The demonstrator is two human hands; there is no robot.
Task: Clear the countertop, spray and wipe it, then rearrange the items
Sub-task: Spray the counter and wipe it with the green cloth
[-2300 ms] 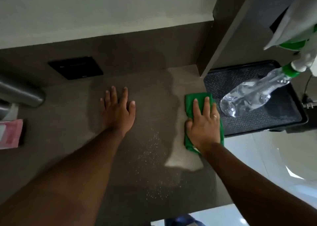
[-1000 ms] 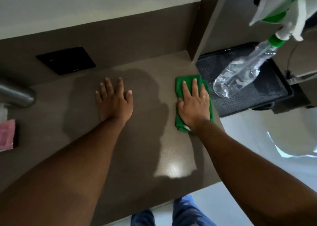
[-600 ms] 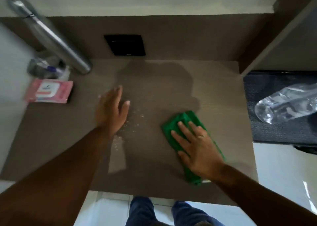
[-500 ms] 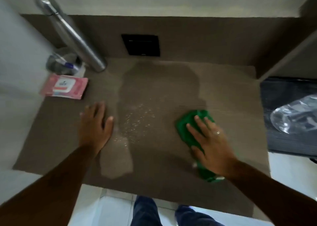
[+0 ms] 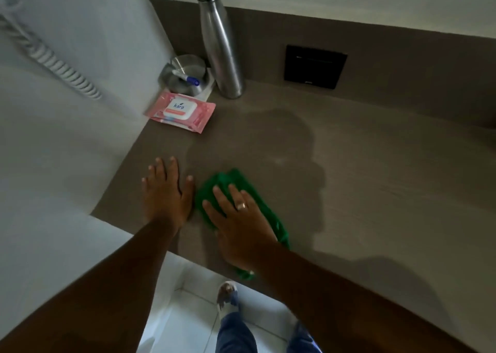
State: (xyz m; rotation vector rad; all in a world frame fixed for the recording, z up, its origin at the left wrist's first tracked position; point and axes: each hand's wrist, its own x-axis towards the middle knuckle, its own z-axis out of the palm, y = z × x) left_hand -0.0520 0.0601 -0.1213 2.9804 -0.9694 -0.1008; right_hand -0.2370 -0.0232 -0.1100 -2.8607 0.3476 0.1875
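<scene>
Head view, looking down at my two bare arms over the brown countertop (image 5: pixel 362 170). My right hand (image 5: pixel 239 218) lies flat on the green cloth (image 5: pixel 228 181), fingers spread and stretched out, not clenched, palm pressing the cloth to the surface; a ring (image 5: pixel 241 206) shows on one finger. The cloth sticks out past my fingertips toward 12 o'clock and trails back under my wrist toward 5 o'clock, near the counter's front edge. My left hand (image 5: pixel 166 191) rests flat on the bare counter just beside the cloth at its 9 o'clock, fingers extended and a little apart, holding nothing; its thumb is close to the cloth's edge, and I cannot tell whether they touch.

A darker patch spreads over the counter from the cloth toward 12 and 1 o'clock. Farther off at 11 o'clock from my hands, against the left wall, lies a pink wipes pack (image 5: pixel 180 111) with a white lid, flat on the counter. Just behind it sits a small steel bowl (image 5: pixel 182 75) with a blue-tipped pen (image 5: pixel 188 78) lying in it, and beside that at its 3 o'clock stands an upright steel bottle (image 5: pixel 220 44) in the back corner. A black wall plate (image 5: pixel 315 67) is set in the backsplash at 1 o'clock. A coiled white cord (image 5: pixel 53 60) hangs on the left wall. Below the counter edge, at 6 o'clock, my blue trouser legs (image 5: pixel 236 331) and one foot show over the white tiled floor (image 5: pixel 193 307).
</scene>
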